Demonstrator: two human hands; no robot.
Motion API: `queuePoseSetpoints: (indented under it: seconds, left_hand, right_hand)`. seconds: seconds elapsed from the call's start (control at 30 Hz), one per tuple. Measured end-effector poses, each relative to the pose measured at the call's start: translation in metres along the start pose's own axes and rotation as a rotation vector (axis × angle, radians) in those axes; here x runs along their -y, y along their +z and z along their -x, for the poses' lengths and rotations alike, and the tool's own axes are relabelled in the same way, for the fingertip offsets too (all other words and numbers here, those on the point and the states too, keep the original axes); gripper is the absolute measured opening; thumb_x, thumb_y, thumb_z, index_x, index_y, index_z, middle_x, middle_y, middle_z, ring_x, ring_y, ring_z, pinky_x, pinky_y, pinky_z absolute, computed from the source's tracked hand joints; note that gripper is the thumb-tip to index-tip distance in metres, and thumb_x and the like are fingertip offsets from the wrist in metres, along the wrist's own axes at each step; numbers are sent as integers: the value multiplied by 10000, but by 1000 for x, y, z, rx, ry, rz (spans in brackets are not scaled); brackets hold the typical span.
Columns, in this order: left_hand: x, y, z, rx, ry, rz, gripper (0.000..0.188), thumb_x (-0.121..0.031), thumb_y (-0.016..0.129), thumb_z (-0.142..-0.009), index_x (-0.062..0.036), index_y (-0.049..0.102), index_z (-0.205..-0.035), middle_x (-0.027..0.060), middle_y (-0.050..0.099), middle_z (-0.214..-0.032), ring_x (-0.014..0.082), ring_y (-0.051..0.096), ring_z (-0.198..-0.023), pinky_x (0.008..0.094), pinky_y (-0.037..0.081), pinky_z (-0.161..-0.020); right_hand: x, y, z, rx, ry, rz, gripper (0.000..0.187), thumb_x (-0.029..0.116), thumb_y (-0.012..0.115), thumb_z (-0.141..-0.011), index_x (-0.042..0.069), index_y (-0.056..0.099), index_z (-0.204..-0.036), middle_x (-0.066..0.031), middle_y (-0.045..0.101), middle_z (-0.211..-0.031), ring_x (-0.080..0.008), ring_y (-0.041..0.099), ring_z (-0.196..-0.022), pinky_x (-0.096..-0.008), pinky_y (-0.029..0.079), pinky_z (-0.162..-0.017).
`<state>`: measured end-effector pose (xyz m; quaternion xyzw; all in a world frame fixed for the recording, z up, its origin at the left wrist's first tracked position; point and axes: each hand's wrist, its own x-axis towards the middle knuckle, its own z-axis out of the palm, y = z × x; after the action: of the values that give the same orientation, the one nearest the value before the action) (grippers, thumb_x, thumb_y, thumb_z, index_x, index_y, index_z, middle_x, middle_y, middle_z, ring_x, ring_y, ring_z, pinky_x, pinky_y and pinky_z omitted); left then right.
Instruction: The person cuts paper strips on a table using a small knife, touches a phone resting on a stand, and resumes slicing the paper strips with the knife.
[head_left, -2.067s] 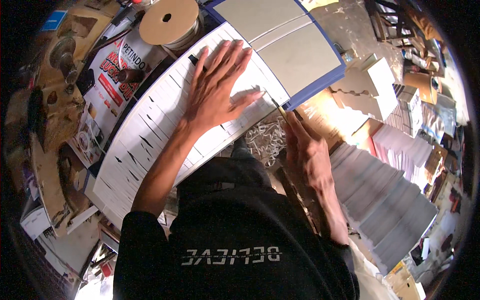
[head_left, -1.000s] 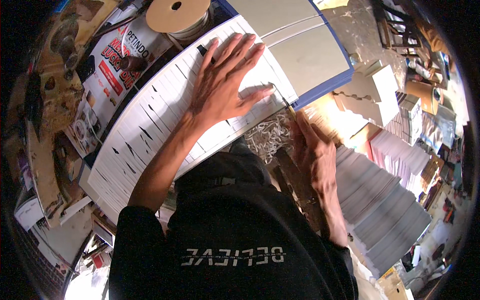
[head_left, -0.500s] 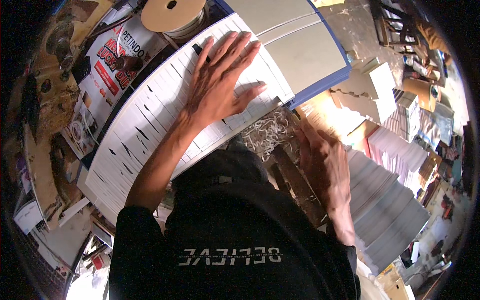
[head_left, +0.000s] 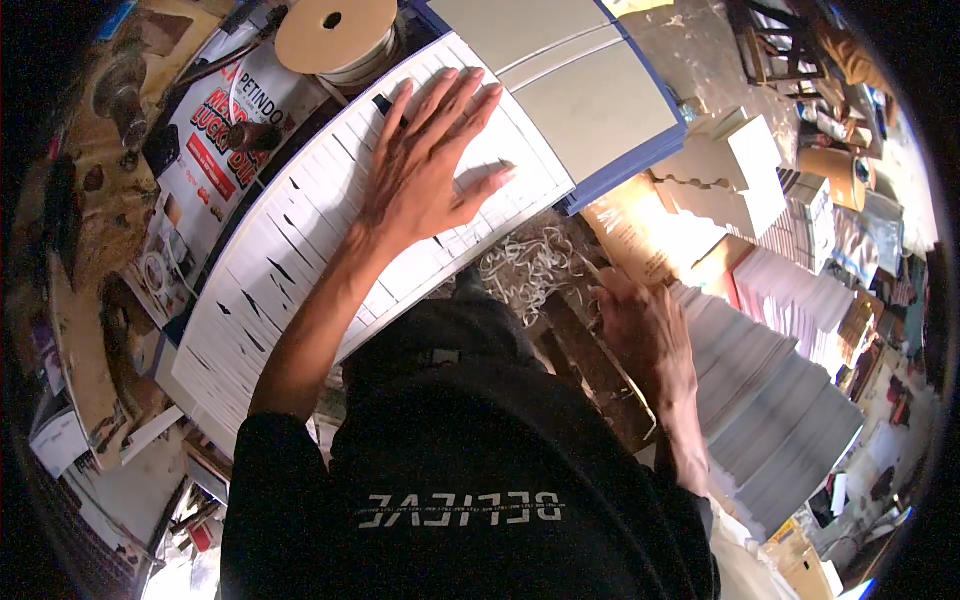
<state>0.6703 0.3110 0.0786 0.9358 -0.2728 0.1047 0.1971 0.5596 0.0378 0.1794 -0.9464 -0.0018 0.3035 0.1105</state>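
main change: right hand (head_left: 650,335) is off the paper. about a second ago it has the tip of the thin tool (head_left: 592,266) at the right corner of the white ruled sheets (head_left: 320,235); now hand and tool sit lower and further right, clear of the edge. corner is bare, nothing touching it.

what it means: contact on that edge is broken, so only my left hand (head_left: 415,195) bears on the paper. that one is unchanged: palm down, fingers spread, thumb out toward the right corner, pressing on the upper part of the sheets. right hand has its fingers curled round the tool, tip poking out past them up and left.

a thin pale line (head_left: 632,388) runs below that hand toward my wrist; it's dark there, can't tell if it's part of the tool or a loose strip.

sheets lie slantwise across in front of me, same place as before, far right end against the blue-edged boards (head_left: 600,110). pile of curled pale strips (head_left: 535,275) sits below the near edge, left of the right hand. grey paper stack (head_left: 770,400) is just right of my wrist. spool (head_left: 335,40) stands past the sheets' far edge.
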Motion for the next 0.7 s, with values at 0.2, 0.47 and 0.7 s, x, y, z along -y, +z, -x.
queuePoseSetpoints:
  seconds: [0.2,0.47,0.7]
  left_hand:
    - [-1,0,5,84,-31,-16,797,-523,631,-999,-80,405,-1622,148,339,-1708,296,257,-1606,564,120,-1313]
    - [-3,-4,7,114,-9,50,808,-574,620,-991,-137,401,-1634,134,328,-1715,303,236,-1613,574,110,-1315]
    - [1,-2,9,112,-10,26,798,-583,619,-988,-155,416,-1629,134,350,-1705,311,259,-1604,583,124,-1309]
  right_hand:
    - [0,9,15,-391,-205,-381,448,91,708,-952,96,631,-1393,-202,748,-1107,-372,759,-925,-461,596,-791]
    - [15,38,-30,-394,-350,-339,513,32,635,-987,97,555,-1490,-220,722,-1111,-409,732,-866,-470,592,-723]
    - [11,45,-36,-383,-416,-294,685,31,636,-931,178,469,-1579,-189,711,-1127,-422,718,-781,-498,599,-633]
